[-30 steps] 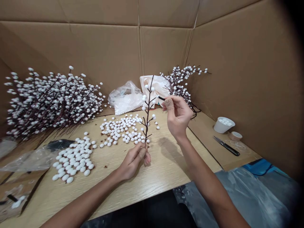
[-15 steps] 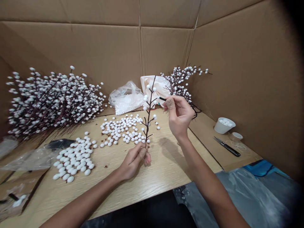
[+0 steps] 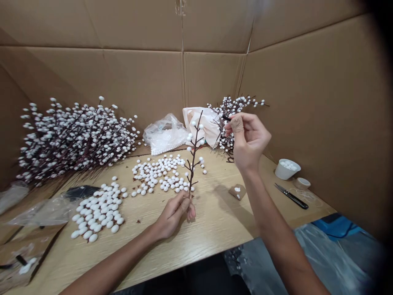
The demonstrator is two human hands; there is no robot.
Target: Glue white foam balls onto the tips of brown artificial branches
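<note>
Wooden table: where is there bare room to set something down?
Bare wood: between the left hand on its thin dark twig and the small brown card scrap, and along the near edge of the light wooden table. Crowded: loose white beads mid-table, heap of white-budded branches back left.

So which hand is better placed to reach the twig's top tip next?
Right, probably. The right hand is raised level with the top of the twig, pinching a thin dark piece; the left hand grips its base.

On the bench [image 3: 215, 229], beads [image 3: 159, 174] lie centre, a bag [image 3: 164, 137] behind them, branches [image 3: 70, 139] far left, cup [image 3: 287, 169] and knife [image 3: 291, 196] right.
</note>
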